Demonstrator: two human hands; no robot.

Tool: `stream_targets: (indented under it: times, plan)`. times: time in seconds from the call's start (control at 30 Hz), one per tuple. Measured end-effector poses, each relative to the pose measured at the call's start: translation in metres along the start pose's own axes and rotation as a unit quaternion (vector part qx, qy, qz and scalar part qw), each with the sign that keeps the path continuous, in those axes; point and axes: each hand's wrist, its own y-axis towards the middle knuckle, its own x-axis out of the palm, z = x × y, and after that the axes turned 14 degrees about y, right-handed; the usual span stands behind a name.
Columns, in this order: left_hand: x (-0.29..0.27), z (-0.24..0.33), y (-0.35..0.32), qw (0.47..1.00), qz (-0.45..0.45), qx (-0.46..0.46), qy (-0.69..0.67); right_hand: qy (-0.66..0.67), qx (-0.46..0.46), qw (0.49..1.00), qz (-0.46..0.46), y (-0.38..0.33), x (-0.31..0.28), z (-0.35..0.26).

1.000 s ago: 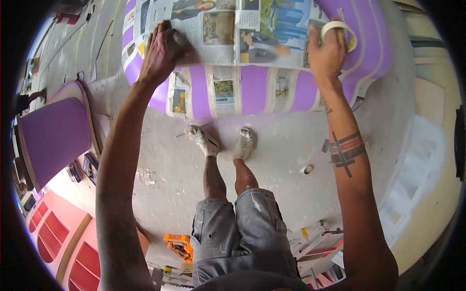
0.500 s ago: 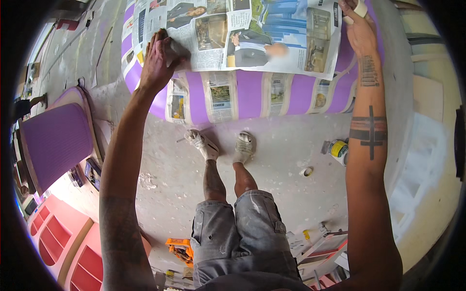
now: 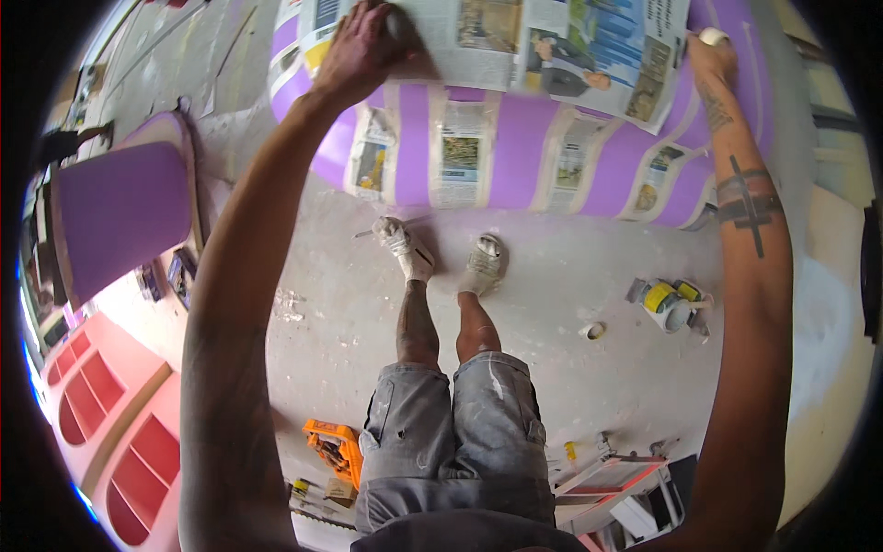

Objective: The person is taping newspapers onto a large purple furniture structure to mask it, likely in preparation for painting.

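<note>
My left hand (image 3: 363, 57) lies on the left part of a newspaper sheet (image 3: 487, 55), fingers stretched out and slightly blurred. The sheet covers the top of a large rounded piece (image 3: 520, 138) with purple and newspaper-covered stripes, edged in pale tape. At the sheet's right edge, my right hand (image 3: 713, 64) is closed around a roll of pale masking tape (image 3: 713, 37). Part of that roll is hidden by the fingers. Below the sheet's lower edge, several newspaper strips (image 3: 462, 152) alternate with bare purple bands.
Beyond my shoes, right of my legs, a tape roll (image 3: 596, 330) and cans with yellow labels (image 3: 664, 299) stand on the spattered floor (image 3: 552, 276). To the left are a purple panel (image 3: 124, 216) and pink shelving (image 3: 97, 396). An orange crate (image 3: 333, 451) sits near my legs.
The whole view has shifted, so the striped piece appears higher and farther right. My left hand has slid slightly farther up over the newspaper; my right hand still holds the tape roll.
</note>
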Motion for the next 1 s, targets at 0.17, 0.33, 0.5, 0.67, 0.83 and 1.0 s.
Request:
stream_targets:
  times: [0.17, 0.33, 0.5, 0.67, 0.83, 1.0]
  plan:
    - [-0.005, 0.013, -0.018, 0.993, 0.022, -0.063, 0.095, 0.121, -0.294, 0.944, 0.091, -0.064, -0.007, -0.043]
    - [-0.005, 0.029, -0.055, 0.985, -0.047, -0.139, 0.095, 0.116, -0.345, 0.914, -0.178, -0.175, 0.025, -0.055]
    - [-0.006, 0.021, -0.07, 0.987, -0.002, -0.158, 0.038, -0.005, -0.432, 0.875, -0.216, -0.211, 0.068, -0.055]
    - [-0.013, -0.018, -0.052, 0.982, 0.011, -0.166, -0.085, 0.0, -0.457, 0.863, -0.216, -0.213, 0.071, -0.058]
    - [-0.027, -0.05, -0.057, 0.979, 0.125, -0.162, -0.005, 0.016, -0.46, 0.857, -0.233, -0.216, 0.076, -0.08]
    - [-0.029, -0.066, -0.087, 0.876, 0.041, -0.439, -0.195, 0.002, -0.452, 0.858, -0.244, -0.214, 0.08, -0.09]
